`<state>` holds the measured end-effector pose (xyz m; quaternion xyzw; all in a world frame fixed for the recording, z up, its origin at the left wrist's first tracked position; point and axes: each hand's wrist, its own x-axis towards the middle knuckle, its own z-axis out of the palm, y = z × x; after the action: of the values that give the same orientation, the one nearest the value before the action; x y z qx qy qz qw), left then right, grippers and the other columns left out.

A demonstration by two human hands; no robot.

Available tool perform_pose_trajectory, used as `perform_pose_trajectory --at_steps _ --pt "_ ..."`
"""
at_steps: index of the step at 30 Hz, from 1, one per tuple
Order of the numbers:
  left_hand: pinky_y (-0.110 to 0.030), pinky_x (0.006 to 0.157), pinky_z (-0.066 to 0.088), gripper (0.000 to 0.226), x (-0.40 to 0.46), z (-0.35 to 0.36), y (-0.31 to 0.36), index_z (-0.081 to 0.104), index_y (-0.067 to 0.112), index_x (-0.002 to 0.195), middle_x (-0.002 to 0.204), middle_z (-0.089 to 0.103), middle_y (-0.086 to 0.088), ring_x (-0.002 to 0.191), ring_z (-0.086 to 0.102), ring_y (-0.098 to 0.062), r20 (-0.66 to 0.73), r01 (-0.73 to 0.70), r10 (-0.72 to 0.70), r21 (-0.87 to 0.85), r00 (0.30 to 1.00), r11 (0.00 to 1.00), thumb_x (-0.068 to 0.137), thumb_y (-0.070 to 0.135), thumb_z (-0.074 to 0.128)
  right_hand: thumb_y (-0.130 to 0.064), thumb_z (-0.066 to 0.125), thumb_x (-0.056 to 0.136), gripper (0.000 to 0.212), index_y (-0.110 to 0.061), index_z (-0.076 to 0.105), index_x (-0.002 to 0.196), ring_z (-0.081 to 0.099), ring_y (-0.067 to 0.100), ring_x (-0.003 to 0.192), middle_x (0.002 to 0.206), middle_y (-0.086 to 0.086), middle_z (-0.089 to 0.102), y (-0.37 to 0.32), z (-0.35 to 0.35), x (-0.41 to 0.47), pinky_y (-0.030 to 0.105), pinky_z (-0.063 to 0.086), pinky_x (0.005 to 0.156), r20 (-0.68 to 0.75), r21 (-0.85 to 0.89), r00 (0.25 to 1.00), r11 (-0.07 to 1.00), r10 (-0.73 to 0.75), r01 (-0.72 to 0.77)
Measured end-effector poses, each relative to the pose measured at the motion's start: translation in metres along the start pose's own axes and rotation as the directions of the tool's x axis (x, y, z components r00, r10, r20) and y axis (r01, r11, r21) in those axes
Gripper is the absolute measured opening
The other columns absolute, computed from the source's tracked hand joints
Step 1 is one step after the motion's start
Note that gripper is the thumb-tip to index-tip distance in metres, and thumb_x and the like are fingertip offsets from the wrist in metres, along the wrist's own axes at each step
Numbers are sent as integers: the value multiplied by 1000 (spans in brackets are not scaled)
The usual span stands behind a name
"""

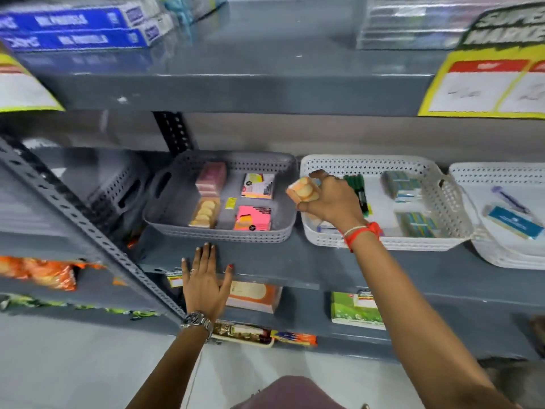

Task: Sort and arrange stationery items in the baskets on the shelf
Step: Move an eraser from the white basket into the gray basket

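left hand [206,278]: flat on front edge of the shelf [295,267], fingers spread apart, holds nothing
grey basket [165,202]: on shelf, left of centre; holds pink eraser packs [211,178] at back left, one orange pack [204,214] at front left, sticky note pads [257,185] at back right, pink pad [253,218] at front right
right hand [331,197]: above the gap between grey basket and white basket, fingers clamped round an orange pack in hand [303,188]
white basket [318,165]: just beside grey basket on its right; green markers [358,191] near its left side, blue-green boxes [401,183] to the right, some small items at front left corner hidden under the wrist
far white basket [501,261]: right edge of shelf, holds a pen [508,199] and a blue card pack [514,224]
progress: midway by my guess; grey basket looks sorted in rows, held pack matches the orange one there and likely goes beside it; white basket front corner still to sort
around: stacked grey baskets [118,187] at the left end, price signs [483,84] on shelf edge above, notebooks [355,309] on shelf below
in the way: nothing blocks the grey basket; free spot is tight between packs
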<state>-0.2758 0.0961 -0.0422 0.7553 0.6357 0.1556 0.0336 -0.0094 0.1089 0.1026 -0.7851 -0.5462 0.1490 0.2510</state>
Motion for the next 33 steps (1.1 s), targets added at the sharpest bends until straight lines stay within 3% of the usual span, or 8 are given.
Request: perform_pose_trajectory --at_steps 8,17,21,24,27,33 --pt "-45 115 15 75 20 -9 -51 40 8 139 145 41 -9 138 31 -23 -4 23 -23 5 1000 1000 82 51 16 -44 77 62 56 -21 64 111 66 31 105 111 12 72 -78 66 14 35 53 83 136 -9 990 999 -48 49" --pt "-45 115 16 69 20 -6 -50 43 10 137 144 44 -7 136 34 -23 -1 41 -41 -42 999 998 83 48 21 -45 75 63 58 -13 63 110 64 31 106 113 12 69 -148 137 38 32 51 78 265 -29 964 999 -10 19" --pt "-45 114 16 68 20 -5 -51 43 11 138 144 43 -6 137 33 -22 2 41 -41 -42 999 998 84 47 22 -46 69 75 52 -12 59 113 62 33 109 115 12 66 -158 157 42 34 50 82 249 -33 968 999 -28 37" --pt "-45 114 15 67 20 -6 -51 44 11 137 144 44 -6 136 34 -22 0 51 -51 -60 999 997 84 47 23 -45 62 83 47 -9 58 112 63 33 104 111 15 65 -156 166 42 34 49 77 252 8 966 998 -60 60" --pt "-45 114 15 68 20 -6 -50 43 11 138 144 43 -5 137 34 -22 9 52 -52 -54 999 997 84 47 23 -39 51 91 47 -7 54 125 56 31 119 130 16 58 -141 171 40 36 48 96 382 52 922 995 61 -88" --pt "-50 108 28 65 23 -15 -43 55 5 127 130 58 -12 123 51 -29 23 5 -7 48 1000 999 82 44 27 -33 63 83 42 -8 59 117 61 36 110 118 20 65 -127 127 42 37 51 89 124 137 991 990 -59 42"
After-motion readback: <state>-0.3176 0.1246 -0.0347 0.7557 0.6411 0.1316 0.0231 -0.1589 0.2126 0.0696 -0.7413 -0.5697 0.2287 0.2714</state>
